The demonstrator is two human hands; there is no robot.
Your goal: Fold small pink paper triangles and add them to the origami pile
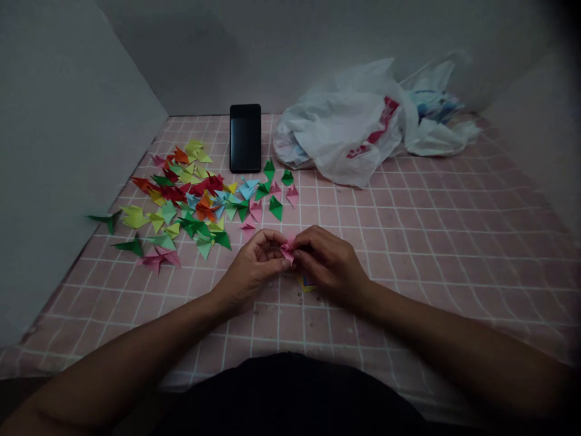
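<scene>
Between my two hands is a small pink folded paper (pixel 287 251), an origami piece whose full shape my fingers partly cover. My left hand (pixel 256 266) pinches its left side between thumb and fingers. From the other side, my right hand (pixel 333 263) grips it with thumb and forefinger. Under the right hand, a few yellow and blue paper squares (pixel 307 286) show at one corner. Just beyond the left hand lies a small pink paper piece (pixel 247 227). Many folded paper cranes (pixel 195 188) in red, green, yellow, blue, orange and pink are heaped to the left.
A black phone (pixel 246 139) stands upright behind the cranes. White plastic bags (pixel 345 121) with red print slump against the back wall. A pink checked cloth (pixel 436 242) covers the table, and pale walls (pixel 59 151) rise at its left, back and right.
</scene>
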